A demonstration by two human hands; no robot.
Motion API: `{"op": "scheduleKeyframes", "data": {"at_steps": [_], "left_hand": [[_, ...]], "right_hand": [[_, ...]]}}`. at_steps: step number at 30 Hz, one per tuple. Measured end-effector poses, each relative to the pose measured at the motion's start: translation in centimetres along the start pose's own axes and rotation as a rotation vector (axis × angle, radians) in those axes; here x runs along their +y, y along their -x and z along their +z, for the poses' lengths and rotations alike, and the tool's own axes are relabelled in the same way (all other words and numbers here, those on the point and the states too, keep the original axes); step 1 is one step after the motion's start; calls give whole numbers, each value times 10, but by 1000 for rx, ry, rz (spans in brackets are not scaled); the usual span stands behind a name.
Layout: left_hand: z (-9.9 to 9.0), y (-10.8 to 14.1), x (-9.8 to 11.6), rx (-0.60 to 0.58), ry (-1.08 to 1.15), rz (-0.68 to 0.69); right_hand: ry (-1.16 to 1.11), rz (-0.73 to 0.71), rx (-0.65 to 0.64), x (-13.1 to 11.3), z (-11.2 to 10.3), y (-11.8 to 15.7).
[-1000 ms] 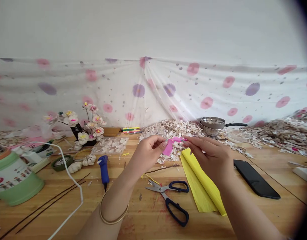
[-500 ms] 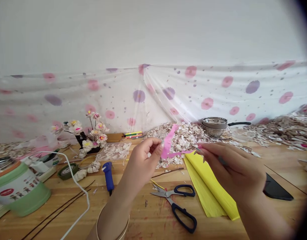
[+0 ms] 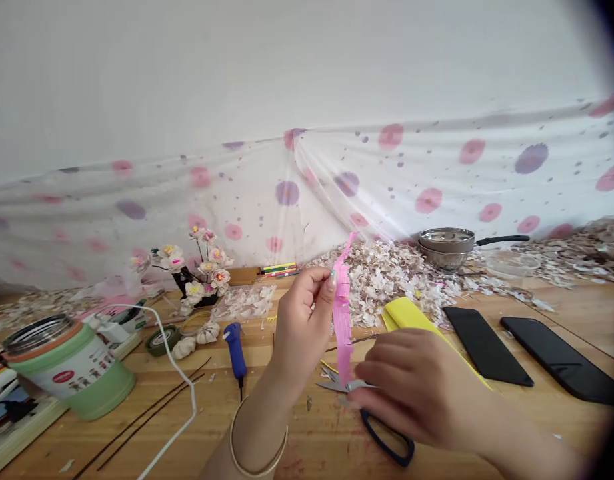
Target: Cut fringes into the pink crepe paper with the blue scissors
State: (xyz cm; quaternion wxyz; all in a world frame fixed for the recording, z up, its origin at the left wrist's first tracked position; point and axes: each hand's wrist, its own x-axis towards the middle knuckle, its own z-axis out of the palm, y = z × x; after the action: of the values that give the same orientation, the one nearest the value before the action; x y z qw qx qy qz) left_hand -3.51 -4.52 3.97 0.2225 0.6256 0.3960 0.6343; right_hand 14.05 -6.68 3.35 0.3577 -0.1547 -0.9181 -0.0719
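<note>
My left hand (image 3: 309,310) pinches a narrow strip of pink crepe paper (image 3: 342,320) near its upper part. Fine cuts run along the strip's edge, and it hangs down almost straight. My right hand (image 3: 411,390), slightly blurred, is low over the table with its fingers curled, beside the strip's lower end. Under that hand lie scissors with dark blue handles (image 3: 404,455), their blades showing behind the strip's end. The hand covers one handle loop, so whether it grips the scissors or the paper is unclear. Folded yellow crepe paper (image 3: 401,312) lies partly behind the right hand.
A blue glue gun (image 3: 235,350), a white cable (image 3: 187,373) and a green container (image 3: 81,377) are on the left. Artificial flowers (image 3: 207,267) stand behind. Two black flat objects (image 3: 487,347) lie right. Pale petals (image 3: 381,273) and metal bowls (image 3: 445,250) line the back.
My right hand has moved down and left, from the strip's far end to above the scissors. The pink strip now hangs vertically from my left hand. The view has shifted slightly.
</note>
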Motion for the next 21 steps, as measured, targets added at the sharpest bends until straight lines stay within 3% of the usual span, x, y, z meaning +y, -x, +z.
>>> {"op": "scheduleKeyframes", "data": {"at_steps": [4, 8, 12, 16, 19, 21], "left_hand": [[4, 4, -3, 37, -149, 126], [14, 6, -5, -5, -268, 271], [21, 7, -9, 3, -329, 401], [24, 6, -13, 10, -322, 519], [26, 5, -14, 3, -294, 532], [26, 6, -14, -13, -256, 451]], "right_hand": [[-246, 388, 226, 21, -9, 2], [-593, 676, 143, 33, -5, 0], [-883, 733, 93, 34, 2, -4], [-972, 757, 125, 34, 5, -6], [-992, 774, 127, 35, 5, -5], [-997, 781, 131, 35, 4, -6]]}}
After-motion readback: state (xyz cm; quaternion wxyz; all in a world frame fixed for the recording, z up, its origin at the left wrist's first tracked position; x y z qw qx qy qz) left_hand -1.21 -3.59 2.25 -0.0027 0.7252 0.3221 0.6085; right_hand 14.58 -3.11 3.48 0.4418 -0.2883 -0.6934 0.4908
